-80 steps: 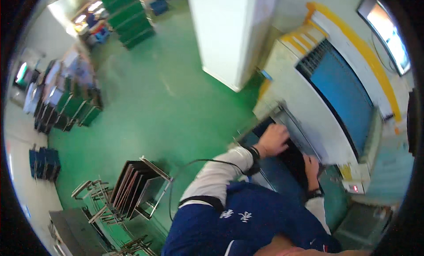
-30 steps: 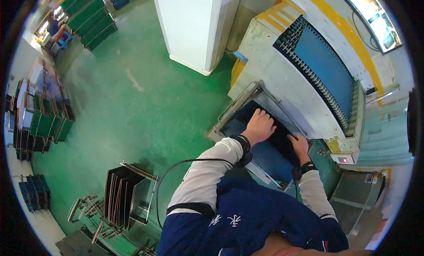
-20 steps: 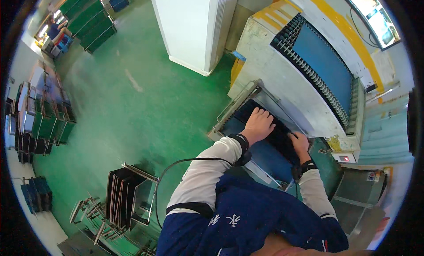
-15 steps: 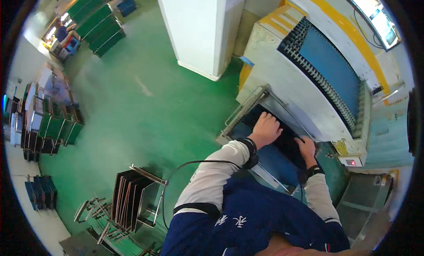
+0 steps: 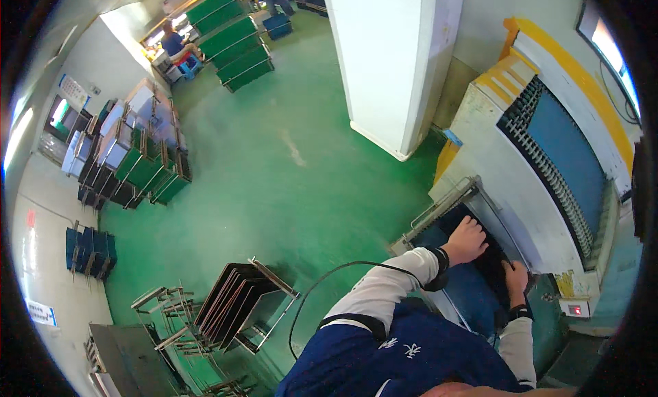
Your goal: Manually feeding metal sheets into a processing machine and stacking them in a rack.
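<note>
A metal-framed rack (image 5: 439, 210) beside the machine holds thin flat panels standing close together. Over the upper edge of a black panel (image 5: 488, 265) in this rack, the fingers of my left hand (image 5: 466, 241) are curled. My right hand (image 5: 515, 282) grips the same panel at its right side, thumb showing and the other fingers mostly hidden. Nearer to me a dark blue panel (image 5: 463, 291) shows in the rack, partly covered by my left forearm.
A white machine (image 5: 510, 167) with a blue roller-edged conveyor (image 5: 565, 153) stands right, by a white pillar (image 5: 384, 61). Another rack of dark panels (image 5: 236, 308) stands on the green floor. Stacked racks (image 5: 147, 157) line the left wall; a seated person (image 5: 177, 44) is far off.
The whole view has swung left, so the rack and machine appear further right and lower. Both hands keep nearly the same places on the black panel.
</note>
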The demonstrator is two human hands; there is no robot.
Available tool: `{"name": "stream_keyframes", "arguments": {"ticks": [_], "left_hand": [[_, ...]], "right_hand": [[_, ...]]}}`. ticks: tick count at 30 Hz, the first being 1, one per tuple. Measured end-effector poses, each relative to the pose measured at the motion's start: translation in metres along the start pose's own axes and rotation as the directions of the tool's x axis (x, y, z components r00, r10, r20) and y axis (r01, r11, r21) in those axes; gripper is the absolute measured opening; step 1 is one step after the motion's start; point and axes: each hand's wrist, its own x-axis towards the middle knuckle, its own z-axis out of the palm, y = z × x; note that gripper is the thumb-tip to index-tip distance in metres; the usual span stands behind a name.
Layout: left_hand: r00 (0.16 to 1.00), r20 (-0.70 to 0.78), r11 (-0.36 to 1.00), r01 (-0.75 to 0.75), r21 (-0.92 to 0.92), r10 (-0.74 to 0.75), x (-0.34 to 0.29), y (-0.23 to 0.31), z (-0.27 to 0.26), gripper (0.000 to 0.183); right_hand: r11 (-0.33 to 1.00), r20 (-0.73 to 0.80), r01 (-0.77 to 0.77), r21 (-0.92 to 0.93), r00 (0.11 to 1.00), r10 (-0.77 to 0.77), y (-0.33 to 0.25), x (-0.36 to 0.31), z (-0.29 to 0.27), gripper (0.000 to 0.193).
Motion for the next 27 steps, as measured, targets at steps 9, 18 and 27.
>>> {"name": "stream_keyframes", "arguments": {"ticks": [9, 18, 27], "left_hand": [[0.999, -0.045, 1.000, -0.022, 0.002, 0.022, -0.001, 0.003, 0.007, 0.033], [1.000, 0.003, 1.000, 0.007, 0.029, -0.008, 0.000, 0.000, 0.004, 0.035], [0.999, -0.032, 1.000, -0.014, 0.019, 0.015, 0.003, 0.003, 0.009, 0.033]], "right_hand": [[0.992, -0.115, 0.119, 0.042, 0.987, -0.113, 0.010, -0.004, 0.005, 0.047], [0.997, 0.015, 0.048, 0.053, 0.999, -0.049, 0.006, 0.008, 0.002, 0.049], [0.992, -0.160, 0.120, 0.033, 0.981, -0.113, 0.033, 0.015, 0.026, 0.049]]}}
